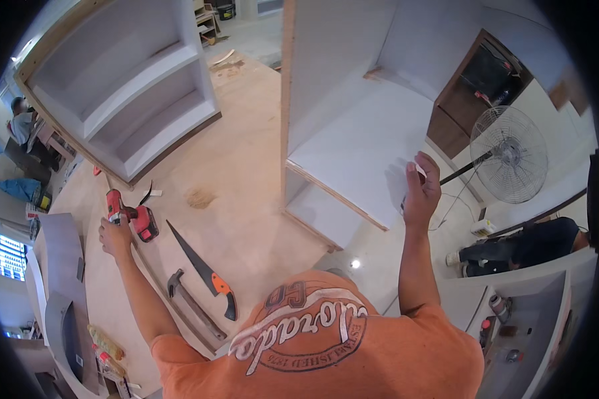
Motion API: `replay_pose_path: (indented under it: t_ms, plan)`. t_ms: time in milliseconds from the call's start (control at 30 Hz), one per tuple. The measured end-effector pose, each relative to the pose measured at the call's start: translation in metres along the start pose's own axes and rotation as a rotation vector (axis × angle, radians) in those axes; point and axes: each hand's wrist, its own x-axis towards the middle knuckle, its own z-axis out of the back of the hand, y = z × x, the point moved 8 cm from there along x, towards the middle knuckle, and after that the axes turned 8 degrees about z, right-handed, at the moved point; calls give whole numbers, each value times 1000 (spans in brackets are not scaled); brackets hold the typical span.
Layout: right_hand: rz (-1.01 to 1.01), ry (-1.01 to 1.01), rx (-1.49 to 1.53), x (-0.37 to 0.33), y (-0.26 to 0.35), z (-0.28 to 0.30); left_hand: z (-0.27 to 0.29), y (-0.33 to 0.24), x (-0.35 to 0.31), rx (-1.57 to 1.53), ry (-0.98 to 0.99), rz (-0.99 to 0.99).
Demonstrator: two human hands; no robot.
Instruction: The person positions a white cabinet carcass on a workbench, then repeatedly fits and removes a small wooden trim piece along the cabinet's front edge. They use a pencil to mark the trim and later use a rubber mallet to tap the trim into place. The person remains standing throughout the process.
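My left hand [117, 235] is closed around one end of a red and black cordless drill [117, 203], which lies on its side on the wooden worktable. My right hand [422, 193] is raised in front of the white open cabinet [353, 156], its fingers curled. A small reddish and pale bit shows between those fingers, too little to name. To the right of my left forearm lie a claw hammer [196, 309] and a handsaw [199, 256] with an orange and black handle.
A white shelf unit [140, 86] stands at the far left of the worktable [246, 219]. Sawdust [199, 197] is piled nearby. At right are a standing fan [509, 151], a bending person [532, 246] and a shelf [532, 352] with small containers. Another person [23, 126] works far left.
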Motion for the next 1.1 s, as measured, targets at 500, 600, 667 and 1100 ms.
replay_pose_path:
  t_ms: [500,600,667,1100]
  plan:
    - [-707,-48,1194,-5,-22,-62,284,-316,-318,-1206,53,-1095]
    - [-715,-74,1144,-1,-8,-53,294,-368,-324,-1289,177,-1106]
    - [-729,-67,1175,-1,-2,-57,298,-387,-323,-1364,292,-1121]
    - [231,286,-57,111,-37,29,292,-386,-312,-1187,-32,-1016]
